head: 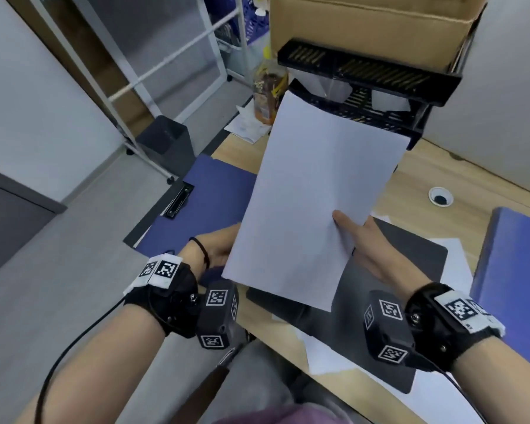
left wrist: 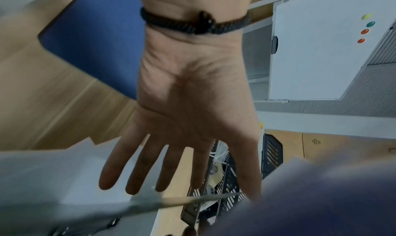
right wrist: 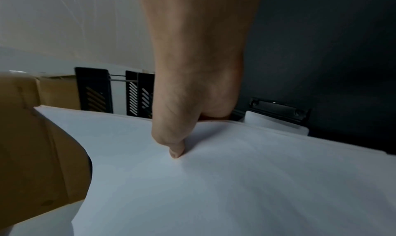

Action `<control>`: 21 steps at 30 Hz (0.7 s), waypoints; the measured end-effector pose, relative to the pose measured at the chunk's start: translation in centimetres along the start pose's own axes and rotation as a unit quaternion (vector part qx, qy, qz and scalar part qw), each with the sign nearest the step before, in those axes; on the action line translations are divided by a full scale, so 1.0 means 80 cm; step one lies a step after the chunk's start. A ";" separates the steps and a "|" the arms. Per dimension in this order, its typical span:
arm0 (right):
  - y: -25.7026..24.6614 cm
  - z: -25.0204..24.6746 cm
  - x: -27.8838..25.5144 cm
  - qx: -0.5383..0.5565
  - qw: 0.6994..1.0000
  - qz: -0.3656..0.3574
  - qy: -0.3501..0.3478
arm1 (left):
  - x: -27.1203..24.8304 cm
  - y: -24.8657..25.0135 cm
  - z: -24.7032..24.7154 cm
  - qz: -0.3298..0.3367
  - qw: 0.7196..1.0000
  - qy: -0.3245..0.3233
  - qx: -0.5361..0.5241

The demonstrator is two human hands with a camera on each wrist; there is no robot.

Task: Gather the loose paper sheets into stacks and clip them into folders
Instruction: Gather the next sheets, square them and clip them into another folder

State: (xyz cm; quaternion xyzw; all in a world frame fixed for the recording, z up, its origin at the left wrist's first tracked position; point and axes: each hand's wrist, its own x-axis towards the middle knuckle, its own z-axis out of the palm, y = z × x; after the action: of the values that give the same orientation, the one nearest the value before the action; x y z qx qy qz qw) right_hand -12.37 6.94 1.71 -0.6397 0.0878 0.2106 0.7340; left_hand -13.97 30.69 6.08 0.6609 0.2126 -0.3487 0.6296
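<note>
A stack of white paper sheets (head: 312,194) is held tilted above the wooden desk (head: 426,185). My right hand (head: 351,232) pinches its right edge, thumb (right wrist: 175,148) on top and fingers hidden beneath the paper (right wrist: 214,180). My left hand (head: 216,249) is at the stack's lower left edge, partly hidden behind it. In the left wrist view that hand (left wrist: 171,155) is flat with straight spread fingers and grips nothing. An open blue folder (head: 214,197) with a black clip (head: 179,200) lies at the desk's left end.
A black folder (head: 395,264) lies under the stack on loose sheets (head: 328,356). Another blue folder (head: 514,270) lies at the right. Black letter trays (head: 380,96), a cardboard box (head: 364,19) and a bottle (head: 268,93) stand at the back. A cable hole (head: 440,197) is nearby.
</note>
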 end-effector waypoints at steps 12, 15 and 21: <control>0.084 0.002 0.004 -0.075 0.979 0.150 0.116 | 0.109 -0.023 -0.092 0.070 0.990 0.004 0.120; 0.104 0.001 0.007 -0.117 0.967 0.181 0.139 | 0.119 -0.044 -0.119 0.066 0.994 0.034 0.083; 0.128 -0.015 -0.006 -0.144 0.949 0.225 0.169 | 0.144 -0.081 -0.154 0.066 0.951 0.247 0.172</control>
State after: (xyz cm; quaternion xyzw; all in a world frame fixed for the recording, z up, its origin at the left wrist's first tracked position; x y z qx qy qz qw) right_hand -16.95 6.64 -7.53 -0.7283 0.3207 0.2696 0.5422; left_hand -8.59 41.69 -7.15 0.8375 0.2539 -0.1633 0.4555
